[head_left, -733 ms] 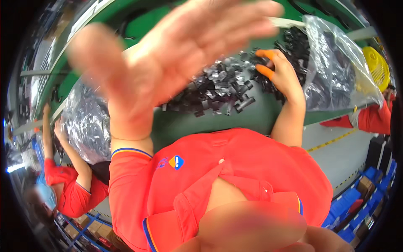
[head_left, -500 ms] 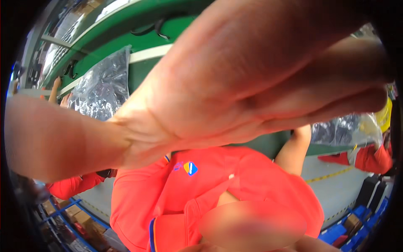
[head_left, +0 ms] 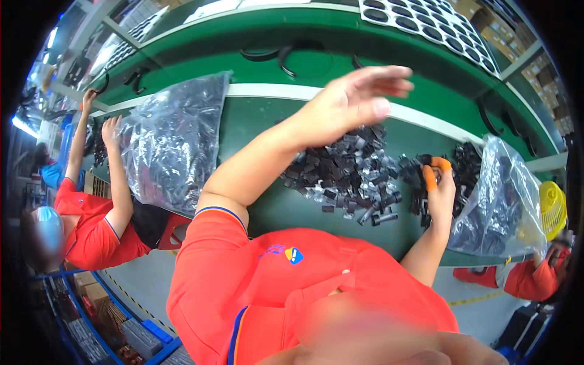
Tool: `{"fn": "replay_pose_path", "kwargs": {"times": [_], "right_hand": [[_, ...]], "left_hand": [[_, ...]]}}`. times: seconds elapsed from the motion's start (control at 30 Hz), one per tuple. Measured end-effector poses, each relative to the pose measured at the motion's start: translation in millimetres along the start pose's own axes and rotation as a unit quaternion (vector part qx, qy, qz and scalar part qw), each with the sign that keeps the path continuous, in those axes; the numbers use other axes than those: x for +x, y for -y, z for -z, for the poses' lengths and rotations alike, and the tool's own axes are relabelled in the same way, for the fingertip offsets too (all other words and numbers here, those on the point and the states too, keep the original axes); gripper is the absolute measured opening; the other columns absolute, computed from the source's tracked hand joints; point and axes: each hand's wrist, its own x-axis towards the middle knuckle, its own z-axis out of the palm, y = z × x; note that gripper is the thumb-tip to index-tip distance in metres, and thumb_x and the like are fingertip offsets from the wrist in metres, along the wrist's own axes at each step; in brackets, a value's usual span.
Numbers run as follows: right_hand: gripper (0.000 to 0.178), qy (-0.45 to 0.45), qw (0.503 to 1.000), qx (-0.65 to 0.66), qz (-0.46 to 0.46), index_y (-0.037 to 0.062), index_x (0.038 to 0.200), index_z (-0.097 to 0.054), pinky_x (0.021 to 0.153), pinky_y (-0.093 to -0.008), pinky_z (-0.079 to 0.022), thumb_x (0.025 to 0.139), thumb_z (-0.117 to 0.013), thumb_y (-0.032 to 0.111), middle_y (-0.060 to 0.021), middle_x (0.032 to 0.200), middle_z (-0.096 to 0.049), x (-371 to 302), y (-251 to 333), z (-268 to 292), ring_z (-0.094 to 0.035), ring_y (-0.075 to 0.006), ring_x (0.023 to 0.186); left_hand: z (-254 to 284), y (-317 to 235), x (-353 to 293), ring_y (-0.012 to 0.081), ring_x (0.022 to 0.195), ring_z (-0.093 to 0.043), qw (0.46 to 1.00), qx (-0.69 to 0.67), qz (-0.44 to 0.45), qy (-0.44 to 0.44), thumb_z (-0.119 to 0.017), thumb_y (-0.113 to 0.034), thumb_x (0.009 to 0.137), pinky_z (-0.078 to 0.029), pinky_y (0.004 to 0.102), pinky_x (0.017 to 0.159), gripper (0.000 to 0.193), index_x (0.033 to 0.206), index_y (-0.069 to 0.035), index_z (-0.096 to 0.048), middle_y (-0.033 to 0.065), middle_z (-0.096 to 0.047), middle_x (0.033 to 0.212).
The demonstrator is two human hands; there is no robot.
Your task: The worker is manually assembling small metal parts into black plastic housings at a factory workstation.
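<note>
My left hand (head_left: 359, 97) is raised over the far side of the green workbench, its fingers stretched out and nothing in it. Below it spreads a pile of small black plastic parts (head_left: 347, 173), some of them shiny. My right hand (head_left: 441, 188) is at the right end of this pile, orange finger covers on its thumb and forefinger. Those two fingers curl together around a small black part (head_left: 423, 159), whose exact kind is too small to make out. Another heap of black parts (head_left: 467, 159) lies just beyond my right hand.
Clear plastic bags of dark parts lie left (head_left: 176, 140) and right (head_left: 499, 201). Black curved bands (head_left: 286, 58) rest on the green shelf, below a white tray of round black pieces (head_left: 426, 24). A co-worker (head_left: 97, 225) in red works at left; a yellow basket (head_left: 552, 210) stands at right.
My left hand, which filled much of the view close up, has moved down and away over the bench. The pile of parts and my right hand have come into sight.
</note>
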Motion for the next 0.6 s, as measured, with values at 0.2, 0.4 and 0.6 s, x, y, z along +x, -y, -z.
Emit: {"fn": "replay_pose_path", "kwargs": {"times": [0.2,0.4,0.6], "right_hand": [[0.026,-0.106,0.971,0.210,-0.041,0.0017,0.111,-0.054,0.060,-0.0177,-0.035,0.088,-0.054,0.014,0.0007,0.075,-0.053,2.8,-3.2,-19.1,-0.047,-0.0040,0.067],[0.024,-0.178,0.954,0.239,-0.026,0.0041,0.112,-0.055,0.051,-0.0163,-0.025,0.091,-0.050,0.015,0.0070,0.067,-0.041,10.3,-20.7,-40.4,-0.034,-0.0011,0.057],[0.023,-0.158,0.956,0.244,-0.035,0.0028,0.111,-0.054,0.056,-0.0188,-0.030,0.092,-0.047,0.013,0.0029,0.072,-0.043,3.7,11.2,-45.4,-0.037,-0.0045,0.062]], "left_hand": [[187.5,98.0,5.1,0.0246,0.082,-0.062,0.803,0.511,0.078,-0.295,-0.057,-0.023,0.082,-0.049,0.0355,0.072,0.042,0.119,-0.006,-0.049,0.0137,-0.063,0.093],[282.8,112.5,-19.8,0.0352,0.095,-0.059,0.542,0.590,0.339,-0.492,-0.049,-0.057,0.078,-0.046,0.0439,0.081,0.067,0.114,-0.001,-0.051,0.0209,-0.062,0.100],[327.9,133.3,-28.3,0.0374,0.086,-0.061,0.601,0.571,0.264,-0.493,-0.053,-0.037,0.070,-0.048,0.0413,0.077,0.047,0.091,0.003,-0.063,0.0238,-0.063,0.087]]}}
